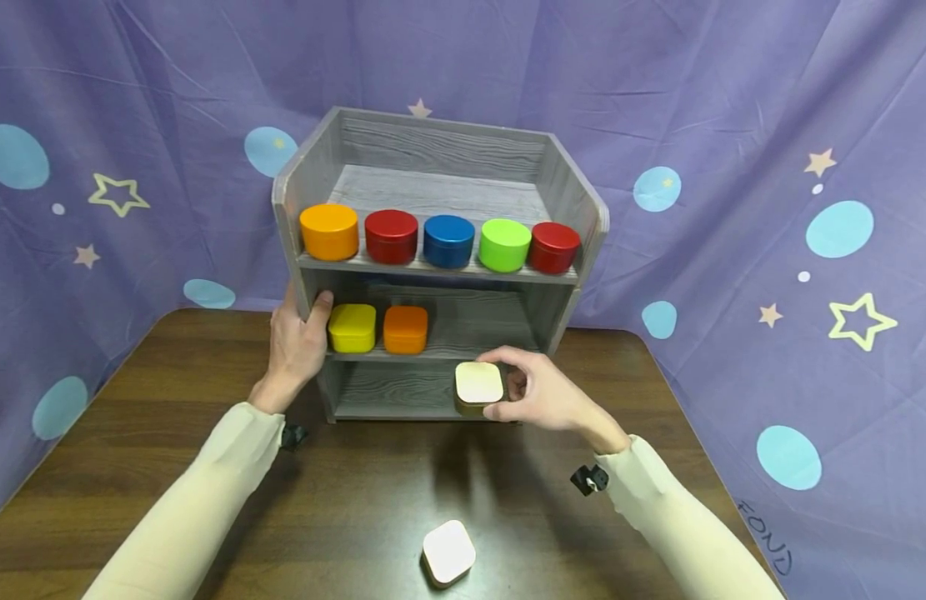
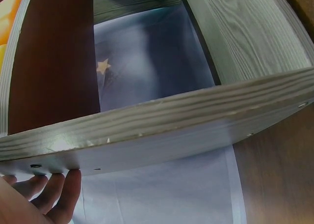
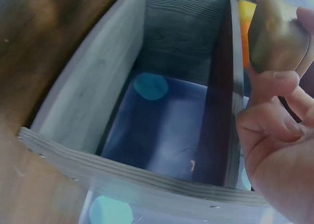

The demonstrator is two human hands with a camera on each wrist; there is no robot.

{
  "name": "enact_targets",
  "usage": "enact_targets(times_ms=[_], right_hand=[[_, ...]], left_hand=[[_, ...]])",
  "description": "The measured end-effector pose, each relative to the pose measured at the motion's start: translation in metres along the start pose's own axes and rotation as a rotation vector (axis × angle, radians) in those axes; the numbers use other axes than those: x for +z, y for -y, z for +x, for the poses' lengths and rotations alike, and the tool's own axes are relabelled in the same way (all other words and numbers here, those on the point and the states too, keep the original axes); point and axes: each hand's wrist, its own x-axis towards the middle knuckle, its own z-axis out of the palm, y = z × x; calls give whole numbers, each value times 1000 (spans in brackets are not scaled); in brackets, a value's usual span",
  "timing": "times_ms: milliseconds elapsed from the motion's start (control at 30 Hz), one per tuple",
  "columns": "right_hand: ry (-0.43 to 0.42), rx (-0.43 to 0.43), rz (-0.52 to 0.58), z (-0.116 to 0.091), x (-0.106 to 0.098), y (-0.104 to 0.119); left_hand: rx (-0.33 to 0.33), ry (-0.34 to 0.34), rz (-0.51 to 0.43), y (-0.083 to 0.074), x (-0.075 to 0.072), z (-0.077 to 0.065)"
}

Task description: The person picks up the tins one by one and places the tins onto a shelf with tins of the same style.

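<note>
My right hand [image 1: 541, 392] pinches a small square gold tin [image 1: 478, 385] between thumb and fingers, in front of the grey wooden shelf [image 1: 440, 137]. The right wrist view shows this tin [image 3: 279, 35] up close, tilted. With my left hand [image 1: 296, 342] I hold the shelf's left side panel; the thumb lies at its front edge, and the fingers [image 2: 68, 197] touch its outer face in the left wrist view. On the middle level, just right of that thumb, sit a yellow square tin [image 1: 352, 328] and an orange square tin [image 1: 406, 330].
On the top level stand round tins: orange [image 1: 329, 233], red [image 1: 391, 238], blue [image 1: 448, 242], green [image 1: 504, 246] and another red [image 1: 554, 248]. A pale-topped square tin [image 1: 449, 552] lies on the brown table [image 1: 342, 517] near the front. Behind hangs a purple curtain [image 1: 463, 50].
</note>
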Motion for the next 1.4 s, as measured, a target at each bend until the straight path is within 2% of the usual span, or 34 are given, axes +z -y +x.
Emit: enact_targets(times_ms=[300,533,967,1400], right_hand=[[-79,46,27,21,-8,12],[-125,110,-9,35,-11,16],[-121,178,-118,53,-14,19],[-103,190,-138,62,-11,17]], left_hand=[[-1,13,-2,2,-1,0],[-7,3,5,1,-1,1],[-1,-4,-3,1,0,0],[11,0,-8,2,0,0]])
